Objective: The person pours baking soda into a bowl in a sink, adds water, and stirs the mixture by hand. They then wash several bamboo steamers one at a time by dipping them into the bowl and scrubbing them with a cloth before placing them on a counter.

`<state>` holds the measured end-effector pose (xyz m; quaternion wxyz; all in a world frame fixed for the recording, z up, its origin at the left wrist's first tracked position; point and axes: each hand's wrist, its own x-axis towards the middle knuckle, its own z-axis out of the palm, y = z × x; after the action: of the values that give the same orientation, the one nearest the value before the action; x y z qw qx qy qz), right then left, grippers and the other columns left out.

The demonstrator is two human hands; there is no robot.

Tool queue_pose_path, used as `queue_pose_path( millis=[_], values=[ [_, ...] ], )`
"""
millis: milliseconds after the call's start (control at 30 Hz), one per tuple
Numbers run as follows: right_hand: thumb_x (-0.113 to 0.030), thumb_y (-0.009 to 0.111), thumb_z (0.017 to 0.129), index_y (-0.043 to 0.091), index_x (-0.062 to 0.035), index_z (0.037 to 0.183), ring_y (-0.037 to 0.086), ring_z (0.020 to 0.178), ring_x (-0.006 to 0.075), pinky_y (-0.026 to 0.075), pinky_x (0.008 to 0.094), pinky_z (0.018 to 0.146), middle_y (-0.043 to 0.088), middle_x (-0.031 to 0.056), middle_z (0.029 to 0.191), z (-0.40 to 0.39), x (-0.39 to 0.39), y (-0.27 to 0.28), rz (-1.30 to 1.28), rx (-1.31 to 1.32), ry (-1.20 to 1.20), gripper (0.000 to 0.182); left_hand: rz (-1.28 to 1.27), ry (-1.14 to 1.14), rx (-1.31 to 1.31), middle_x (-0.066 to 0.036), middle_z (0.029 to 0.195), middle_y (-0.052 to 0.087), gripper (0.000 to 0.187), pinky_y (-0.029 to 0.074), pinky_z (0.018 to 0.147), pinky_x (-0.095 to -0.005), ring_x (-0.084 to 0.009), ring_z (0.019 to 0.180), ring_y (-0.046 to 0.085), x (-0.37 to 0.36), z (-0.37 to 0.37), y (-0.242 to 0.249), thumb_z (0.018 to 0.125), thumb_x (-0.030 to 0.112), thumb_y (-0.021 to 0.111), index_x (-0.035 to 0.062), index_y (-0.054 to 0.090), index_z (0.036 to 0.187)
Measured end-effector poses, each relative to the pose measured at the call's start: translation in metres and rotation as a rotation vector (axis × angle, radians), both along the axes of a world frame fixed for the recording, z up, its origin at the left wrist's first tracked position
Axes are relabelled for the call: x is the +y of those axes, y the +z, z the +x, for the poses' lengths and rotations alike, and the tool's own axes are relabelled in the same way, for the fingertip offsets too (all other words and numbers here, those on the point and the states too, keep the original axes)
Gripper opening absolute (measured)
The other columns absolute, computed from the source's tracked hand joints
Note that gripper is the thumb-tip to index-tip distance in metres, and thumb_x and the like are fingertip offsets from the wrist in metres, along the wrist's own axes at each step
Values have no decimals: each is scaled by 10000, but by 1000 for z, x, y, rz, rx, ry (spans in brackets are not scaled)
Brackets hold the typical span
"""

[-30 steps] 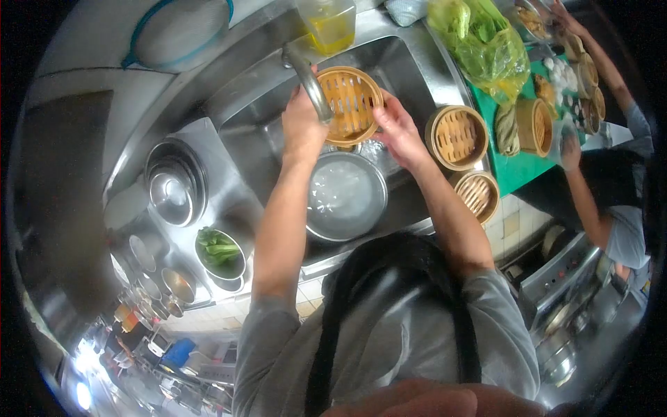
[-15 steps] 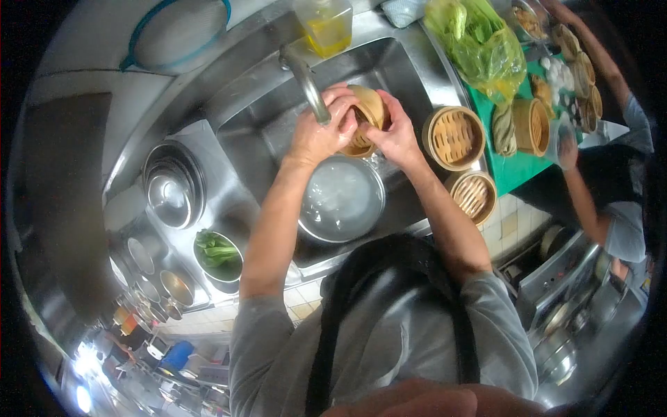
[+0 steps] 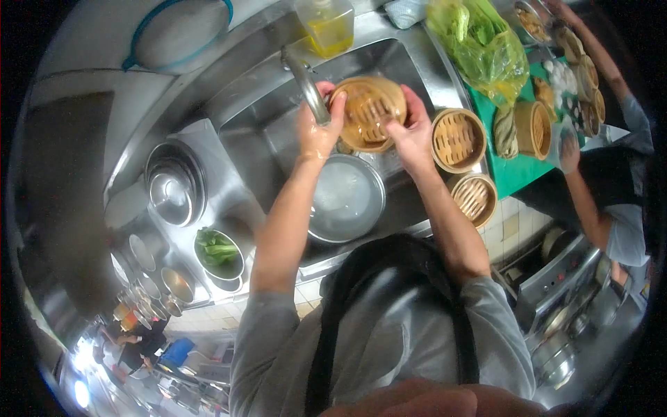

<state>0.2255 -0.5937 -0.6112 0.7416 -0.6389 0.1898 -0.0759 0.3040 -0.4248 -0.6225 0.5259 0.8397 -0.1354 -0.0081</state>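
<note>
Between my two hands is a round bamboo steamer basket (image 3: pixel 367 111), its slatted inside tipped toward me and wet. My left hand (image 3: pixel 321 125) grips its left rim beside the faucet (image 3: pixel 306 83), thumb over the edge. My right hand (image 3: pixel 415 132) holds the right rim, thumb on the inside. Below the basket, a metal bowl of cloudy water (image 3: pixel 346 198) sits in the steel sink (image 3: pixel 264 146). Two more bamboo steamers, an upper one (image 3: pixel 458 140) and a lower one (image 3: pixel 472 199), stand to the right of the sink.
A green board (image 3: pixel 514 174) on the right carries a bag of leafy greens (image 3: pixel 479 48) and more steamers. A co-worker's arm (image 3: pixel 587 201) reaches in there. Left are stacked metal bowls (image 3: pixel 174 184) and a pot with greens (image 3: pixel 219 254). A container of yellow liquid (image 3: pixel 325 28) stands behind the sink.
The steamer basket has turned from a steep tilt to face me more openly. My hands have moved apart to opposite sides of its rim.
</note>
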Motion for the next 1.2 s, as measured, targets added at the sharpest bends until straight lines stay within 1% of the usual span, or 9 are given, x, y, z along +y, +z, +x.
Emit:
queue_pose_path(
  millis=[67,200,400,467,500,800,867,1000,1200],
  values=[
    [-14,708,804,406,33,1491,570,1269,252,454,354,1084,570,173,1397,4,-5,5,95,-35,-109,752,-315,307,212,-100,1094,681,323,541,861,-344,-199,995,664,-3,-16,-24,940,165,735,2,599,1185],
    [-31,680,858,396,28,1496,560,1279,258,451,375,1095,560,184,1403,7,-9,-1,204,-79,-115,700,-871,152,936,-107,1270,627,525,509,1012,-365,-191,1181,599,-12,-31,24,950,89,712,35,466,1411],
    [-54,666,872,350,14,1519,502,1350,279,439,402,1114,495,166,1471,-2,3,-24,265,26,71,723,-552,221,195,-147,1281,643,545,524,990,-402,-275,1145,647,-18,-5,50,898,59,718,57,546,1415],
    [-58,664,888,338,11,1522,457,1393,286,435,407,1114,446,151,1510,-12,3,-30,214,20,85,716,385,-90,-451,-146,1367,582,670,494,1046,-433,-340,1204,588,-3,-5,67,810,-65,666,195,570,1420],
    [-57,668,893,344,-1,1523,449,1400,287,438,409,1109,438,149,1514,-18,0,-35,85,4,141,711,367,-176,-553,-155,1388,551,682,475,1064,-470,-390,1215,558,-3,-7,65,748,-57,657,244,639,1360],
    [-96,642,963,486,-73,1457,512,1326,212,502,347,1014,533,100,1425,-73,-41,8,-264,89,252,519,218,-3,-93,-193,1285,641,509,487,1010,-405,-349,1169,631,-9,-18,37,970,129,581,57,475,1463],
    [-101,648,967,510,-56,1435,521,1305,202,496,335,1013,543,93,1415,-82,-44,7,-201,69,235,490,-204,236,332,-160,1270,654,509,478,1013,-370,-277,1188,618,-16,-23,31,971,141,585,37,476,1458],
    [-99,654,969,527,-46,1417,535,1275,193,496,324,1004,552,96,1395,-96,-44,13,-219,81,251,468,-565,385,979,-90,1153,665,427,552,779,-398,-224,1009,650,-8,-29,39,909,110,644,79,560,1327],
    [-90,702,917,522,-53,1399,519,1326,351,452,410,1088,518,187,1435,-108,-38,37,-686,-189,406,516,-751,413,813,-65,1119,632,565,392,384,-177,-67,671,586,-3,-66,17,843,-3,662,85,489,1373]
  ],
)
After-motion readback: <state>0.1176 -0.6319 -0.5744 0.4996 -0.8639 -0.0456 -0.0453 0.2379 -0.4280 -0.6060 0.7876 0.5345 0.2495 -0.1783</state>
